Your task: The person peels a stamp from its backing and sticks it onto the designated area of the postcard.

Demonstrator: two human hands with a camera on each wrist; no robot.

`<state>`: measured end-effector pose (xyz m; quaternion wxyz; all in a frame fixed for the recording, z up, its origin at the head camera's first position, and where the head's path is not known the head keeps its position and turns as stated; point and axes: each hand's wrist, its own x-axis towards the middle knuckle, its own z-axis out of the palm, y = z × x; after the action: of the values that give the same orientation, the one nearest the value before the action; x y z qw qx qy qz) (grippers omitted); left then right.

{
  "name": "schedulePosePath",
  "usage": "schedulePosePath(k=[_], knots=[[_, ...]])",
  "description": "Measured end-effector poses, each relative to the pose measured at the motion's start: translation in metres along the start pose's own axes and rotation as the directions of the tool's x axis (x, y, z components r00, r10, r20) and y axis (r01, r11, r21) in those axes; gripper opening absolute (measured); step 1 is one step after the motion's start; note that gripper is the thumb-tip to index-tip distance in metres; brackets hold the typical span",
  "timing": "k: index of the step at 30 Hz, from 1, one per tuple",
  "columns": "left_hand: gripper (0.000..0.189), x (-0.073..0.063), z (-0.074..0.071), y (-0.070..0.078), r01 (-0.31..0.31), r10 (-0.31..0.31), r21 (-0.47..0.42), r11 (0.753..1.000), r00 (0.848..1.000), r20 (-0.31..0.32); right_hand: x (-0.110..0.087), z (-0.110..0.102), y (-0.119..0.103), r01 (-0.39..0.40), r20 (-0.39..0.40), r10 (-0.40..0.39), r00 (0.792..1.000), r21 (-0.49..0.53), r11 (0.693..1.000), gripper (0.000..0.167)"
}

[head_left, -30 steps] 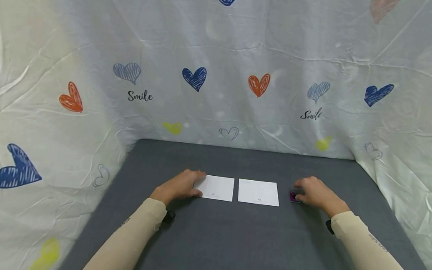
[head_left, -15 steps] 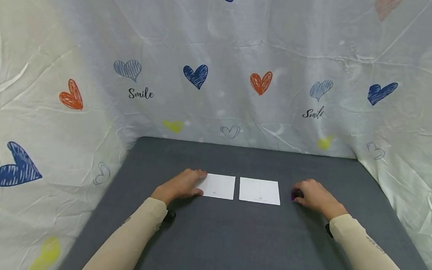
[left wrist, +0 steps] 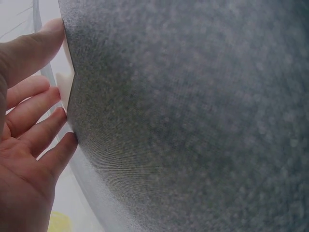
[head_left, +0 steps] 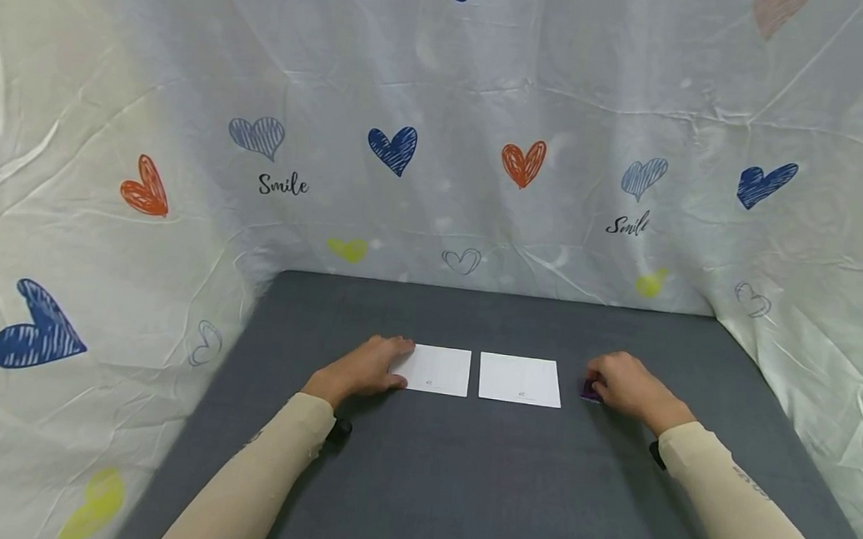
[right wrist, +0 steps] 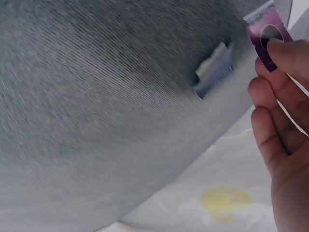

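My left hand rests at the left edge of the left white card, thumb and fingers spread over its corners. In the left wrist view the fingers of my left hand are extended and their tips meet the pale edge of that card. My right hand pinches a small purple packet with a crimped end, thumb across its dark round print. Close by on the table, a second small packet, bluish and white, shows in the right wrist view. To the left of this hand lies the right white card.
Dark grey cloth covers the table. A white curtain printed with hearts hangs behind it and along both sides. A narrow gap separates the two cards, which lie side by side.
The purple packet lay under my right fingertips a second ago; now thumb and fingers pinch it. My left hand stays on the left card. The head view has shifted slightly.
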<state>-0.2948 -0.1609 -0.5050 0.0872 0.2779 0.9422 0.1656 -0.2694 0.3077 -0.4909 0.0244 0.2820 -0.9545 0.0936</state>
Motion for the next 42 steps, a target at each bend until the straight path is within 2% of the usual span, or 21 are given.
schedulePosePath(k=[10, 16, 22, 30, 42], knots=[[0.065, -0.001, 0.0, 0.001, 0.015, -0.015, -0.012, 1.0, 1.0, 0.009, 0.011, -0.027, -0.009, -0.008, 0.053, 0.005, 0.999, 0.064, 0.998, 0.01], [0.066, -0.001, 0.001, -0.001, 0.017, -0.017, -0.013, 1.0, 1.0, 0.004, 0.024, -0.048, -0.027, 0.036, 0.04, -0.039, 0.998, 0.073, 0.997, 0.011], [0.066, 0.0, 0.003, -0.002, 0.023, -0.023, -0.012, 1.0, 1.0, 0.002, 0.037, -0.064, -0.047, 0.058, 0.061, -0.064, 0.996, 0.103, 0.993, 0.012], [0.065, -0.001, 0.003, -0.002, -0.002, 0.002, 0.005, 1.0, 1.0, -0.003, 0.052, -0.073, -0.066, 0.076, 0.073, -0.085, 0.994, 0.116, 0.99, 0.011], [0.065, -0.001, 0.002, 0.001, 0.007, -0.008, 0.017, 1.0, 1.0, 0.021, 0.073, -0.081, -0.106, 0.11, 0.126, -0.133, 0.983, 0.179, 0.978, 0.014]])
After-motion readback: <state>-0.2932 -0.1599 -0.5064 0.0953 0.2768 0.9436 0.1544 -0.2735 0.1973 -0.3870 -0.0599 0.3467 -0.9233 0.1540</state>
